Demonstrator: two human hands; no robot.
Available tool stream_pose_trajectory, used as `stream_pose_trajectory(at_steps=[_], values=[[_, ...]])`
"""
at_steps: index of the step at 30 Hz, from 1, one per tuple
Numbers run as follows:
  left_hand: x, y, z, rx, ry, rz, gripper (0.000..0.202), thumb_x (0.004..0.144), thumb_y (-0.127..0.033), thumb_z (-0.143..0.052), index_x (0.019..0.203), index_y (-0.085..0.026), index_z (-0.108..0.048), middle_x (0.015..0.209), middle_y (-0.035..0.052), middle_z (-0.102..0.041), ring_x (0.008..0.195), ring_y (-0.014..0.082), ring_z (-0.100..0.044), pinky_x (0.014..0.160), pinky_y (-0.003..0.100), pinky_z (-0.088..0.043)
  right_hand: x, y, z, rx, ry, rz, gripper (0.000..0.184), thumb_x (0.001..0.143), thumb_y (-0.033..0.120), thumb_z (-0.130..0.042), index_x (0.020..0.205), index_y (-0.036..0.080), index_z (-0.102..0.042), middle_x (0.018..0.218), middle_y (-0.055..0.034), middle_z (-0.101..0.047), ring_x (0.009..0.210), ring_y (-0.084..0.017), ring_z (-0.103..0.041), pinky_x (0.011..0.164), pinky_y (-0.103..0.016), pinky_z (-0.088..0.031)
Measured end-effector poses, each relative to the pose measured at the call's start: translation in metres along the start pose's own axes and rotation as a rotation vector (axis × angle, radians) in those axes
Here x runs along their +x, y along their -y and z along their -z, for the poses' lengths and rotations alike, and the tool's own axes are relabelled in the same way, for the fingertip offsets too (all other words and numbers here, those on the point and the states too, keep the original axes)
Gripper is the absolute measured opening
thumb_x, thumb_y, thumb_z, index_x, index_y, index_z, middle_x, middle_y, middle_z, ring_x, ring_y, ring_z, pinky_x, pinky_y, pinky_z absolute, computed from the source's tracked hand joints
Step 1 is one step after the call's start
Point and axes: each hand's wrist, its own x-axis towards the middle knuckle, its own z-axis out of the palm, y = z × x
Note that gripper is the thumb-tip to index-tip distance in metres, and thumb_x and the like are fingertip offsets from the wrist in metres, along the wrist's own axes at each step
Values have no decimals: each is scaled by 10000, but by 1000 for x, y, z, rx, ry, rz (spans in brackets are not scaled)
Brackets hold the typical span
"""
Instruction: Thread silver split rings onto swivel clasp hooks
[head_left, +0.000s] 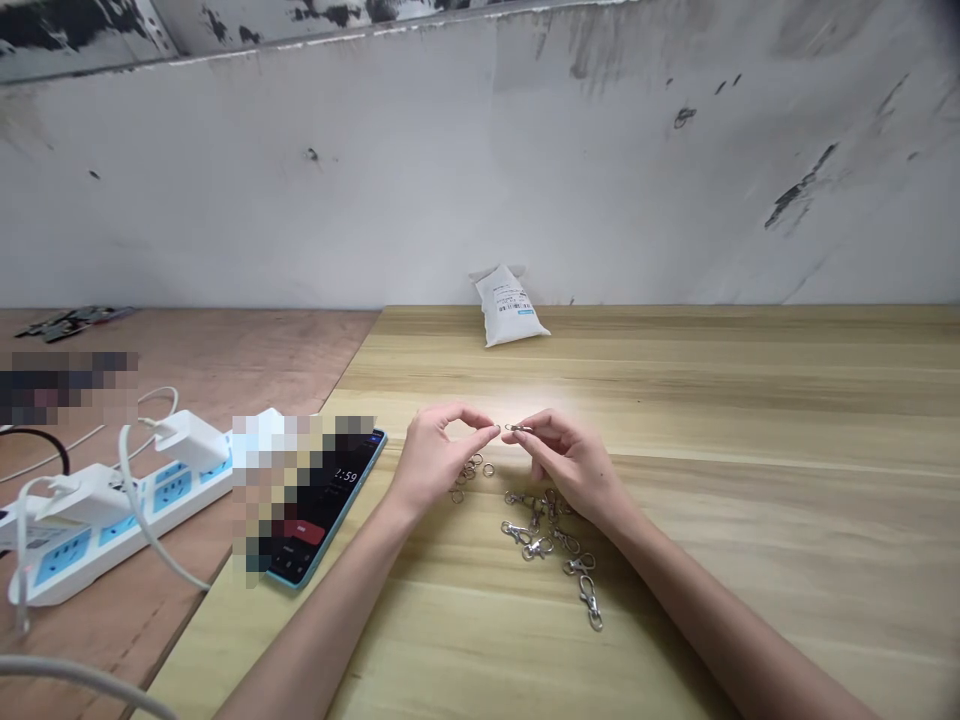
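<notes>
My left hand (439,450) pinches a small metal ring (498,428) between thumb and forefinger; little of the ring shows. Facing it, my right hand (570,455) holds a swivel snap hook (517,429) at its fingertips, the hook's loop end pointing left at the ring. A narrow gap seems to lie between the two pieces. Below my left hand several loose metal rings (488,470) lie on the table. Several more silver swivel snap hooks (538,548) are scattered below and left of my right wrist, one of them (590,603) nearest me.
A phone (352,505) with a lit screen lies left of my left forearm. Farther left, a white power strip (150,515) with plugs and cables sits on the brown surface (300,345). A white labelled packet (510,308) stands at the back of the wooden table (750,450), by the wall.
</notes>
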Motion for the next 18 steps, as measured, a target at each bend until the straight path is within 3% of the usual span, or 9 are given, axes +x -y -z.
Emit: stream_pose_trajectory(at_steps=[3,8,10,13,15,18], values=[[-1,1,-1,45,-14,19,159,796,-379,-702,781,-224,-728,883,20,-745,937,237,-654,900,376,-459,1,-2,1,-120,-24,51,274,862,446,-628,884,181,-692,756,-54,-703,524,-121,-561,466,-240,-446],[-1,3,-3,92,7,-90,101,794,-318,-726,763,-225,-702,963,28,-731,1040,241,-620,983,437,-429,4,-2,4,-184,-61,168,217,889,386,-605,879,213,-736,995,-95,-688,856,-196,-646,585,-264,-511],[0,4,-3,128,-12,-162,88,782,-285,-742,742,-221,-696,1148,42,-689,1221,256,-528,1057,471,-378,4,-3,5,-208,-68,204,192,894,367,-607,890,229,-741,1041,-96,-682,993,-225,-626,720,-320,-538],[0,5,-4,207,-31,-239,91,791,-283,-734,739,-218,-698,1449,35,-491,1443,266,-263,1150,533,-245,4,-4,6,-283,-71,280,150,900,327,-611,905,252,-741,1094,-83,-689,1093,-246,-583,936,-448,-472],[0,6,-4,246,-15,-267,106,803,-300,-722,747,-214,-695,1516,31,-404,1478,264,-179,1172,574,-163,4,-5,7,-328,-68,316,134,903,313,-614,905,264,-739,1149,-74,-683,1164,-260,-543,1002,-497,-415],[-1,6,-5,280,0,-285,132,815,-325,-707,748,-212,-689,1523,35,-393,1485,261,-163,1176,606,-99,5,-7,7,-360,-68,340,123,903,313,-619,911,273,-735,1233,-65,-654,1270,-272,-466,1045,-525,-376]])
